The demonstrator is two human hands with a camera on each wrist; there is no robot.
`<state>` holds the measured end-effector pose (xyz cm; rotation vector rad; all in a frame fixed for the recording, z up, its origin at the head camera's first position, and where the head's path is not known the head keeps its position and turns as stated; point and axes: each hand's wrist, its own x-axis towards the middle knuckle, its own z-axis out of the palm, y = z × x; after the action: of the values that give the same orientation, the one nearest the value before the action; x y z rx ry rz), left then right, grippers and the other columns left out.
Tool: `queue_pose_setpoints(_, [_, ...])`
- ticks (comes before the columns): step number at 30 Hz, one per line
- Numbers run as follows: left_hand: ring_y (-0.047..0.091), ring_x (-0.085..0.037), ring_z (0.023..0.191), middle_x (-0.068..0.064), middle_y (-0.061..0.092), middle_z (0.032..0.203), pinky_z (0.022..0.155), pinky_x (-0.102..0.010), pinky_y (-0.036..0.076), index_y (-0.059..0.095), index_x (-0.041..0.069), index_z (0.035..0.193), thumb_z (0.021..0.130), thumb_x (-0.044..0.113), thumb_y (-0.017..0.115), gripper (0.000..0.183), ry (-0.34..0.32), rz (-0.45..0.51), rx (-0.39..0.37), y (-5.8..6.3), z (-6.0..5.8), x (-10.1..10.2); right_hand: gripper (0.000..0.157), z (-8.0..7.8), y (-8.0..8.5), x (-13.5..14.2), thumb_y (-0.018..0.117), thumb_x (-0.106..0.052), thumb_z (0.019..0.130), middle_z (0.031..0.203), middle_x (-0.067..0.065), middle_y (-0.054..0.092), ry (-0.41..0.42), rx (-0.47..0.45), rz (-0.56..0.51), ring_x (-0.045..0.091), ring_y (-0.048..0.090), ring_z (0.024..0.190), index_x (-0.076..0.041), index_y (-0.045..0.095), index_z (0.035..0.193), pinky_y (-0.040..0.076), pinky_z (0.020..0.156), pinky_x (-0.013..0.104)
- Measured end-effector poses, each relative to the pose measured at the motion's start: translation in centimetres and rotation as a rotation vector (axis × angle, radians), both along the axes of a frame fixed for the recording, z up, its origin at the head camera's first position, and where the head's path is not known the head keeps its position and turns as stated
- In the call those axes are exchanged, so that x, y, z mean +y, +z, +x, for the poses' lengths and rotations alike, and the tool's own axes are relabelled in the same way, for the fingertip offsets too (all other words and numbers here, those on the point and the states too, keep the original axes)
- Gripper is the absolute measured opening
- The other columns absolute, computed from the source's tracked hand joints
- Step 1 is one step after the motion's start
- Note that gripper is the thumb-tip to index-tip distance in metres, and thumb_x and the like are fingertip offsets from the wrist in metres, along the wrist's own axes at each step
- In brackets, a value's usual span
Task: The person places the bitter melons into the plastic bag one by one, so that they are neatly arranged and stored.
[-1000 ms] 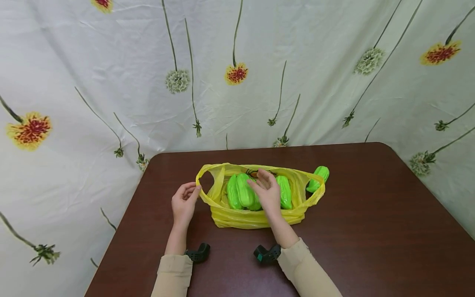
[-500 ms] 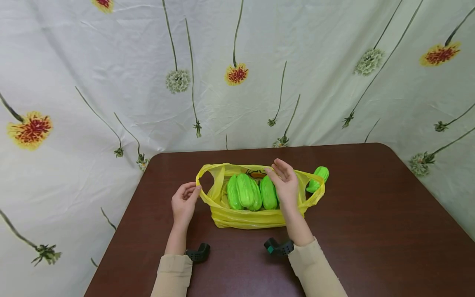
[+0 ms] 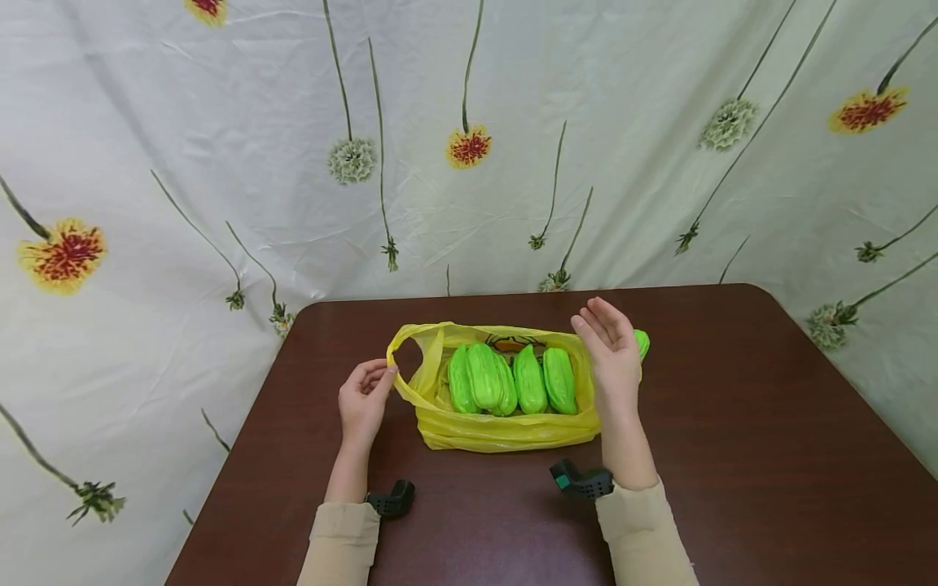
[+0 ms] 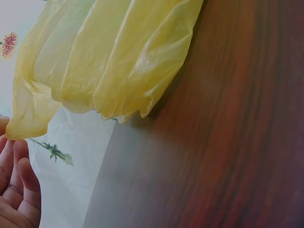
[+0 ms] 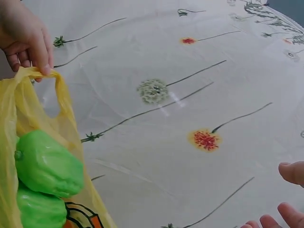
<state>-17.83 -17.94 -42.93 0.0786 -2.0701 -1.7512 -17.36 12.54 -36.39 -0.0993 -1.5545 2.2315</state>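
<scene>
My left hand pinches the left handle loop of a yellow plastic bag. That hold shows in the left wrist view too, where the bag's side hangs from the fingertips. Inside the bag several bright green, ridged, gourd-like vegetables lie side by side. My right hand is raised over the bag's right end with fingers extended, holding nothing; it hides the right handle. Behind it peeks another green vegetable, lying on the table outside the bag and mostly covered by the hand.
The bag sits on a dark brown table with rounded far corners. A white cloth printed with flowers hangs behind it. Black wrist devices are worn on both arms, one at the left wrist and one at the right wrist.
My right hand has moved rightward from over the vegetables to the bag's right end, uncovering those inside and covering the loose one. The left hand keeps its pinch on the handle.
</scene>
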Motion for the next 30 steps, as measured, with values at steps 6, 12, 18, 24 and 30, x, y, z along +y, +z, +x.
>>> queue_pose_setpoints(6, [0.056,-0.045,0.079,-0.026,0.064,0.091,0.060,-0.015,0.047,0.064,-0.009,0.103,0.088,0.007,0.066,0.022,-0.003,0.000,-0.003,0.0,0.0,0.0,0.045,0.6,0.7,2.0,0.066,-0.003,0.086,0.117,0.005,0.059,-0.073,0.047,-0.022,0.025,0.053,0.116,0.002,0.052,0.128,0.046,0.090,0.024])
queue_pose_setpoints(12, [0.060,-0.033,0.075,-0.026,0.064,0.091,0.060,-0.015,0.048,0.064,-0.008,0.103,0.088,0.007,0.066,0.022,-0.003,-0.006,-0.004,0.0,0.0,0.0,0.046,1.0,0.9,4.3,0.067,-0.003,0.084,0.115,0.008,0.059,-0.137,0.106,-0.101,0.021,0.057,0.108,0.004,0.052,0.127,0.047,0.089,0.022])
queue_pose_setpoints(18, [0.059,-0.037,0.075,-0.026,0.064,0.090,0.060,-0.015,0.048,0.065,-0.008,0.102,0.087,0.006,0.066,0.021,-0.001,0.002,0.002,0.0,0.0,0.0,0.042,0.9,0.6,6.3,0.073,-0.006,0.080,0.118,0.012,0.056,-0.208,0.095,-0.174,0.019,0.058,0.105,-0.003,0.059,0.120,0.047,0.090,0.025])
queue_pose_setpoints(24, [0.058,-0.040,0.077,-0.027,0.064,0.090,0.060,-0.015,0.048,0.064,-0.009,0.102,0.087,0.006,0.066,0.021,-0.005,0.004,0.004,0.0,0.0,0.0,0.041,0.5,-0.2,8.2,0.076,-0.007,0.078,0.115,0.010,0.057,-0.264,0.053,-0.273,0.017,0.057,0.104,-0.004,0.061,0.116,0.047,0.090,0.027])
queue_pose_setpoints(30, [0.059,-0.036,0.075,-0.027,0.063,0.090,0.060,-0.016,0.048,0.064,-0.010,0.102,0.087,0.006,0.066,0.022,-0.011,0.011,0.004,0.0,0.0,0.0,0.041,0.0,-1.7,9.6,0.076,-0.010,0.078,0.116,0.007,0.055,-0.286,-0.040,-0.286,0.014,0.057,0.103,-0.008,0.061,0.116,0.044,0.095,0.030])
